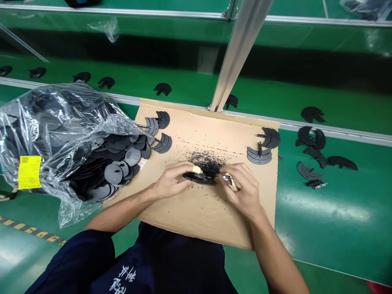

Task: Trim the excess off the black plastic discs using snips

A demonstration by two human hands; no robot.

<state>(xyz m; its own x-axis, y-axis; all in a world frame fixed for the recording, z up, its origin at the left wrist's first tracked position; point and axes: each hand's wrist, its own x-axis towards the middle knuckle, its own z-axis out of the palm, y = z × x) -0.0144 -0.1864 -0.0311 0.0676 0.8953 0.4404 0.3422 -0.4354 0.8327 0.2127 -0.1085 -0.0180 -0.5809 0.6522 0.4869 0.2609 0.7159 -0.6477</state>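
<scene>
**Left hand** [170, 181]: closed narrow around a black moulded plastic crescent part [196, 178], held flat and low over the board. Index finger, wrapped in a beige tape band [197, 169], presses on top of the part.

**Right hand** [241, 192]: fingers curled narrow around a small cream-handled tool with a metal tip [232, 181]. Tip points at the part in the left hand, very near it; contact cannot be told.

**Under both hands:** a flat tan corrugated cardboard sheet [190, 216].

**Just ahead of both hands:** a loose heap of black plastic crumbs [206, 164], scattering across the cardboard.

**Left of left hand:** a clear polythene bag [52, 122] spilling round black plastic discs [113, 173], with a yellow barcode label [30, 172].

**Ahead of left hand:** three slotted black crescent parts [161, 130].

**Right of right hand:** two similar black crescent parts [260, 149].

**Handling note:** the hands work close together and low, which appears to steady the part and drop crumbs onto the cardboard. The taped finger sits nearest the metal tip.
</scene>
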